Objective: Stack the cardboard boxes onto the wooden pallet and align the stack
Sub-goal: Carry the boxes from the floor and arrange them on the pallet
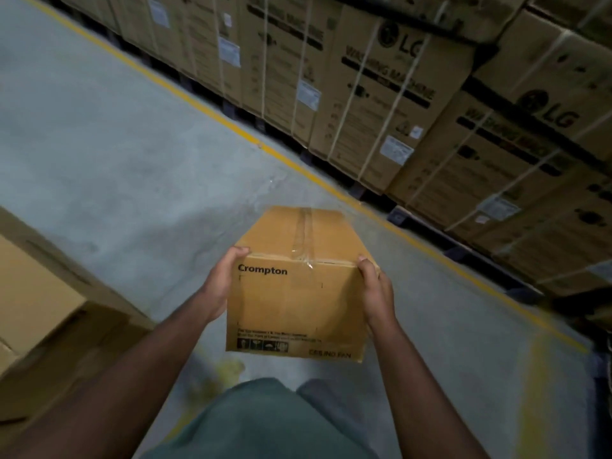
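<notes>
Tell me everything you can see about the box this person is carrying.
The box is plain brown cardboard, sealed with clear tape along its top seam. Its near side reads "Crompton", with handling symbols and "CEILING FAN" near the bottom. It is held in the air above the concrete floor, top tilted away. The left hand and right hand grip its opposite sides, thumbs on the top edge.

The person is wearing a muted grey-green garment [265, 422] that is showing at the lower centre of the head view, while both forearms are appearing bare, with no sleeve, glove, watch or band visible down to the left hand [221, 286] and right hand [376, 293].
</notes>
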Demonstrator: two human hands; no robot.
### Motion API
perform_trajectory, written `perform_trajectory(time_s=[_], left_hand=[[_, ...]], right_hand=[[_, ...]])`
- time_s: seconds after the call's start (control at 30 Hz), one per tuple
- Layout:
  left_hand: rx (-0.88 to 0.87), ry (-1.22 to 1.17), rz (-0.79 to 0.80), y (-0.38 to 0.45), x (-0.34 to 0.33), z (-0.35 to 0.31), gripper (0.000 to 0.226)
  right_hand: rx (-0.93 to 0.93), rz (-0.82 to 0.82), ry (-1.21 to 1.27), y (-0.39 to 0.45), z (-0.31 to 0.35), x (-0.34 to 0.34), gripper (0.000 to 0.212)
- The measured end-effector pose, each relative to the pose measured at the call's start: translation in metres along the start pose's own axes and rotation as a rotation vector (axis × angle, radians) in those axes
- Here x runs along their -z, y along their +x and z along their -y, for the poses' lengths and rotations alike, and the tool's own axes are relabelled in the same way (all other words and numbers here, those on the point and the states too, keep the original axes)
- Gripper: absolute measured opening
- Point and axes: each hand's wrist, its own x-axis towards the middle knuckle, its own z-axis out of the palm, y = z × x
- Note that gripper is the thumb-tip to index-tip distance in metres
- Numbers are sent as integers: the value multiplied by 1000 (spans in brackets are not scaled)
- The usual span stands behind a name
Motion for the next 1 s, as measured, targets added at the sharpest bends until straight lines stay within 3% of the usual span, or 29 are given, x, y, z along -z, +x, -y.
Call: perform_trajectory(time_s=[0.17,0.4,0.6,0.8,1.0], left_hand=[[-41,-91,-64,76,32,-54,30],[-92,-132,-286,209,81,-152,30],[-226,-226,-429,270,141,-255,28],[-312,-389,-591,335,239,-325,29],[-364,-478,-647,418,374,-409,38]], right_hand=[[37,113,-15,88,50,-79,45],[129,295,-126,243,147,-223,71],[212,551,-221,334,253,-373,66],[308,772,-355,380,326,-550,85],[332,836,-426,412,381,-746,80]])
